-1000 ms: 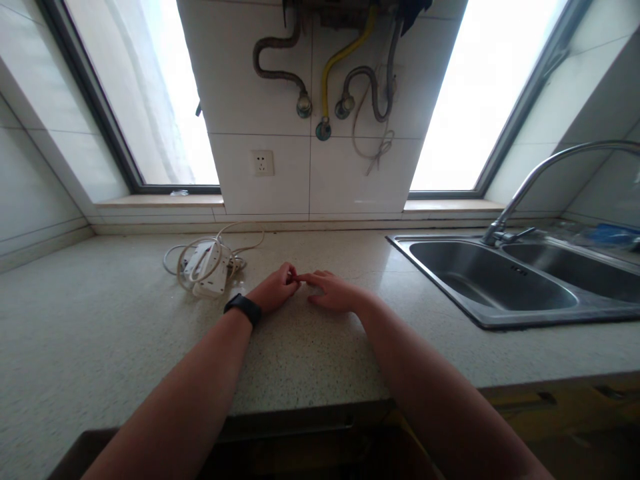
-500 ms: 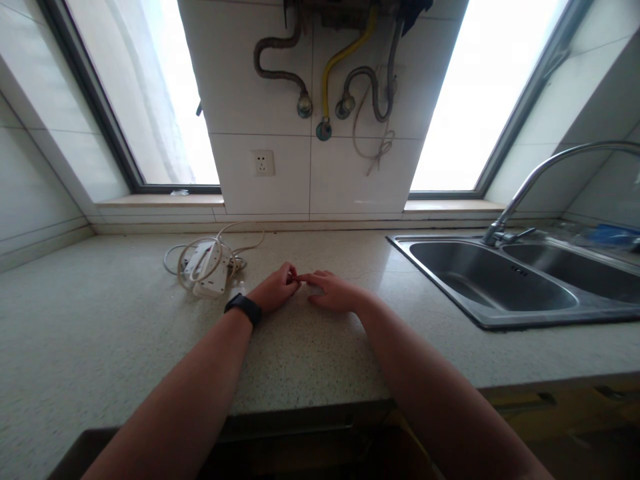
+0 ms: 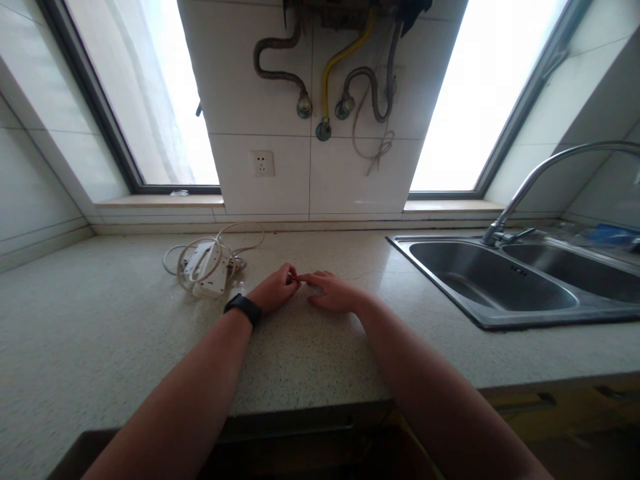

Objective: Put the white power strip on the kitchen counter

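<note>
My left hand [image 3: 276, 288], with a black watch [image 3: 243, 307] on its wrist, rests on the pale speckled countertop [image 3: 310, 353]. Its fingers are curled into a pinch; whatever lies between them is too small to make out. From the right, my right hand [image 3: 331, 291] reaches over with its index finger stretched out, the tip meeting the left fingertips. The thumb of that hand stands apart, low over the counter. To the left of my left hand lies a white power strip [image 3: 213, 277] with its cord [image 3: 187, 257] looped loosely over it.
A double steel sink [image 3: 487, 320] with a curved faucet [image 3: 520, 193] is set into the counter at right. On the tiled wall are a socket [image 3: 263, 163], a yellow pipe [image 3: 327, 80] and grey hoses [image 3: 273, 72]. Below the counter's front edge is an open drawer [image 3: 300, 440].
</note>
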The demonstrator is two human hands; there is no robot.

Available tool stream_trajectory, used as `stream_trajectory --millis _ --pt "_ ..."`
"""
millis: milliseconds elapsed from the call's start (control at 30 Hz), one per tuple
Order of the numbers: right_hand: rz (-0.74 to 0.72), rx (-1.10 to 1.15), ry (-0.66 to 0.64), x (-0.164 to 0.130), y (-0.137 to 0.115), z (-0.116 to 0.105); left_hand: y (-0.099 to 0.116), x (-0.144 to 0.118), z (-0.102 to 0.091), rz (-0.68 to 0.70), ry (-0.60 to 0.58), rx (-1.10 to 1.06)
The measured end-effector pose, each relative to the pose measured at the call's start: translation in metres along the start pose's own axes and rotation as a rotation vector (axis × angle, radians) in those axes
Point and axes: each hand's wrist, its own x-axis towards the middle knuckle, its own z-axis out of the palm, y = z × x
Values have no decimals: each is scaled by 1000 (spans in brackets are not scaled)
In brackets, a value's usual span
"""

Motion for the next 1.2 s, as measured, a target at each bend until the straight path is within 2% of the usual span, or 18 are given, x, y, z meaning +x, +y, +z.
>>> stream_trajectory --millis 400,733,1200 --pt "-19 -3 7 0 1 0 -2 1 0 -9 -10 20" --pt "-17 19 8 1 3 1 2 -1 -1 -19 -35 -52" --pt "-8 -4 1 0 0 -1 -2 1 -1 11 -3 27"
